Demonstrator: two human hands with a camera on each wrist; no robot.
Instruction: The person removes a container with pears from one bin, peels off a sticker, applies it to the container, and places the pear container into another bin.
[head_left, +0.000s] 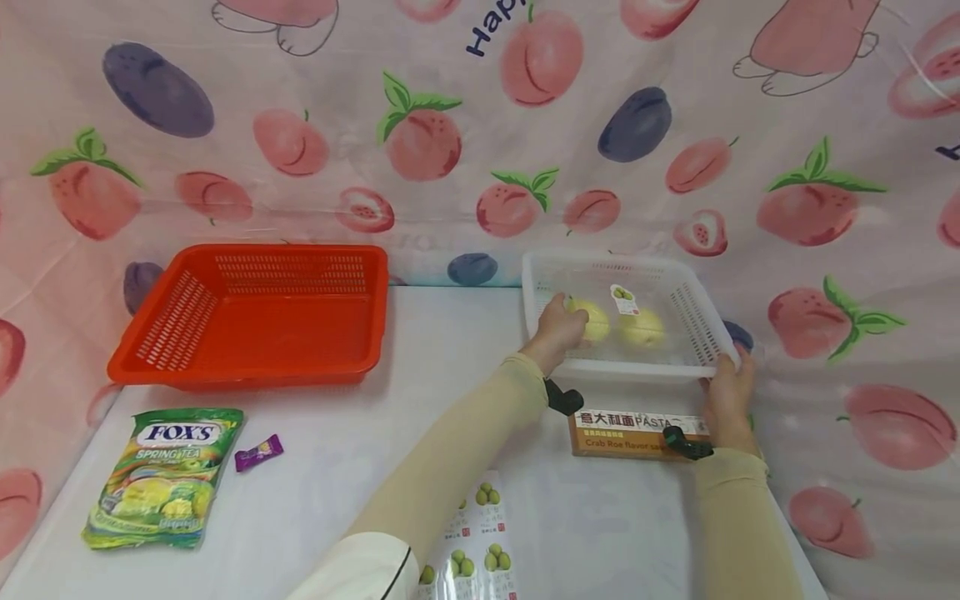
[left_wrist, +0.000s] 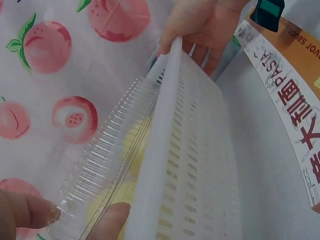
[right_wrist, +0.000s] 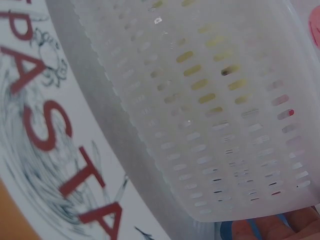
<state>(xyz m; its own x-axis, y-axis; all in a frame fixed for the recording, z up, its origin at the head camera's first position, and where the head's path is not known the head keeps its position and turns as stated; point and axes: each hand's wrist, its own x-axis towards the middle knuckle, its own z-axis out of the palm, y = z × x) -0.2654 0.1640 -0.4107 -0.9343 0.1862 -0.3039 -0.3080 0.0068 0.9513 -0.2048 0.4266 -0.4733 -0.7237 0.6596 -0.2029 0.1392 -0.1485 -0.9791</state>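
Observation:
A white slotted plastic basket (head_left: 637, 368) stands at the back right of the table. Inside it is a clear plastic clamshell box (left_wrist: 102, 155) with two round yellow fruits (head_left: 641, 329) and a small fruit label on its lid. My left hand (head_left: 555, 337) reaches over the basket's front left and pinches the box's edge between thumb and finger. With my right hand (head_left: 731, 396) I grip the basket's front right corner, thumb over the rim (left_wrist: 172, 70) and fingers underneath outside. In the right wrist view the slotted wall (right_wrist: 200, 120) hides most of the box.
An orange and white pasta box (head_left: 615, 437) lies just in front of the basket. At the left stand a red basket (head_left: 247, 379), a green Fox's candy bag (head_left: 161, 479) and a small purple candy (head_left: 258, 452). A fruit sticker sheet (head_left: 480, 533) lies near the front, partly under my left arm.

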